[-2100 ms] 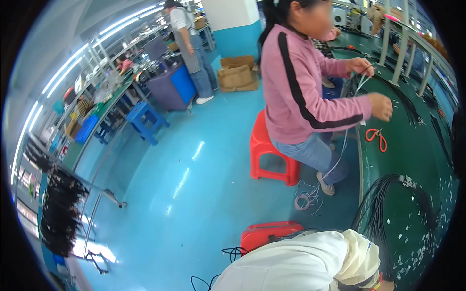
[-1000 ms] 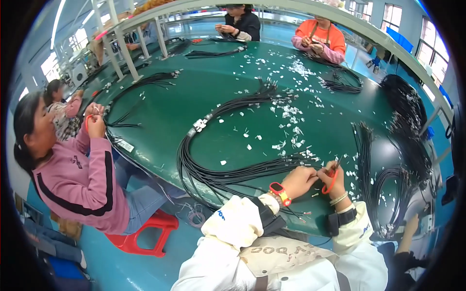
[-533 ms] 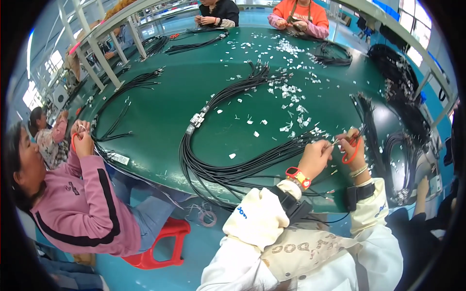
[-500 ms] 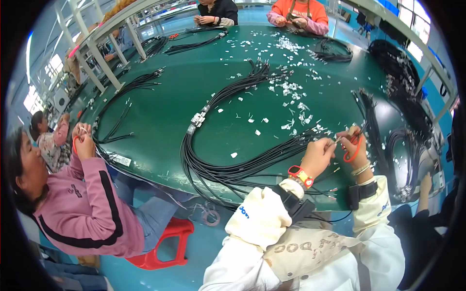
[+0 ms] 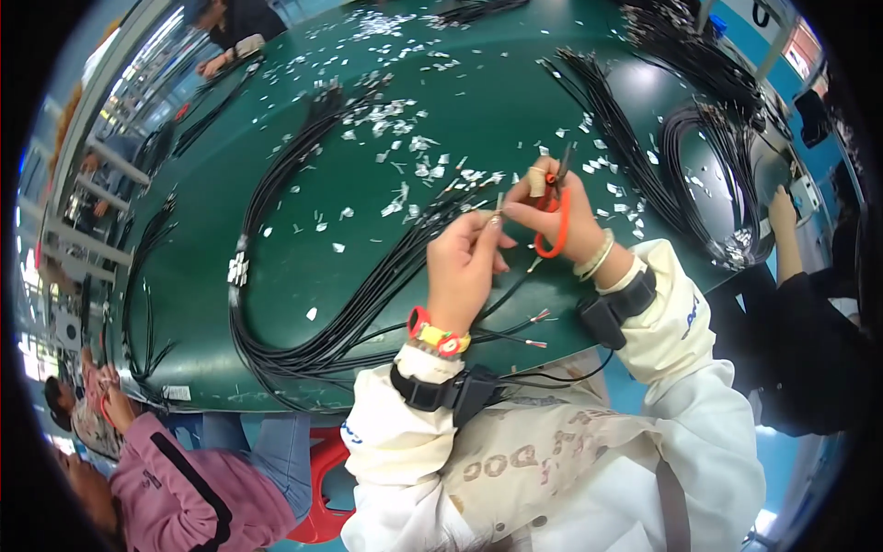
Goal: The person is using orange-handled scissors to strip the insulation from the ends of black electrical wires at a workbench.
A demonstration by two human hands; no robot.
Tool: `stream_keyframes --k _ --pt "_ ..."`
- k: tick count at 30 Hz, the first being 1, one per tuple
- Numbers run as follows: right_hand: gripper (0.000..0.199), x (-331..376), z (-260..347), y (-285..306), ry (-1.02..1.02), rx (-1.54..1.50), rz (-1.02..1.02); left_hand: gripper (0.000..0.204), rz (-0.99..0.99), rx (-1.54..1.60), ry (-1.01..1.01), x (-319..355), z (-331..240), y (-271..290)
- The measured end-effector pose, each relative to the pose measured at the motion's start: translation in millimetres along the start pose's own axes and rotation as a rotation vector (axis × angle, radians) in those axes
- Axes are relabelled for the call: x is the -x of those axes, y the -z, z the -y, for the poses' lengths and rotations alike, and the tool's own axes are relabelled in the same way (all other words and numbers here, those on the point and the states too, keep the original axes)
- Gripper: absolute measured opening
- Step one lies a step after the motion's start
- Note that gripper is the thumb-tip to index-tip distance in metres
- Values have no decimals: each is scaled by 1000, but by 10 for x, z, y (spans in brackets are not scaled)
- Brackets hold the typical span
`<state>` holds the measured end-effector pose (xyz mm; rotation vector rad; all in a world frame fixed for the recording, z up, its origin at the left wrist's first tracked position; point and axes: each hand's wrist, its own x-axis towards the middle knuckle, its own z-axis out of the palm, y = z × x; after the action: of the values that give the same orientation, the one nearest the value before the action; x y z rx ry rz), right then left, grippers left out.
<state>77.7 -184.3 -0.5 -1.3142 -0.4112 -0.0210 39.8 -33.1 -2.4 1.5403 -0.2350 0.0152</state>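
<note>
My left hand (image 5: 464, 262) pinches the end of a thin black cable (image 5: 498, 206) just above the green table (image 5: 313, 267). My right hand (image 5: 561, 221) grips orange-handled scissors (image 5: 552, 204), blades pointing up and away, and its fingertips meet the left hand's at the cable end. A long bundle of black cables (image 5: 368, 290) lies under my left hand and loops off to the left. Both wrists wear dark bands over white sleeves.
Small white scraps (image 5: 405, 166) litter the table's middle. More black cable bundles (image 5: 681, 156) lie at the right and far left (image 5: 147, 276). A person in a pink jacket (image 5: 175, 488) sits at lower left on a red stool (image 5: 322, 497). A dark-sleeved person (image 5: 809, 304) works at right.
The view has swung from the blue floor and a seated neighbour to the green table. My hands have drawn closer, now meeting at the cable end with the scissors raised.
</note>
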Motion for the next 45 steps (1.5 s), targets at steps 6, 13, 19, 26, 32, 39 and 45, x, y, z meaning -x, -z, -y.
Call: stream_keyframes --k 6,13,19,26,32,39,45 --pt "34 83 37 -40 86 23 -4 12 -90 -63 -31 19 -91 -68" --pt "31 280 172 -84 498 573 -39 21 -57 -507 -606 29 -53 -49" --pt "34 283 203 15 701 619 53 20 -7 -438 -672 17 5 -6" --pt "36 225 265 207 520 181 273 11 -1 -520 -932 -12 -73 85" --pt "50 170 332 370 -128 -11 596 11 -32 -557 -767 62 -106 162" --pt "54 134 249 297 -160 229 908 17 94 -376 -832 39 -62 158" --pt "54 175 254 299 -155 199 953 16 162 -249 -779 84 -55 150"
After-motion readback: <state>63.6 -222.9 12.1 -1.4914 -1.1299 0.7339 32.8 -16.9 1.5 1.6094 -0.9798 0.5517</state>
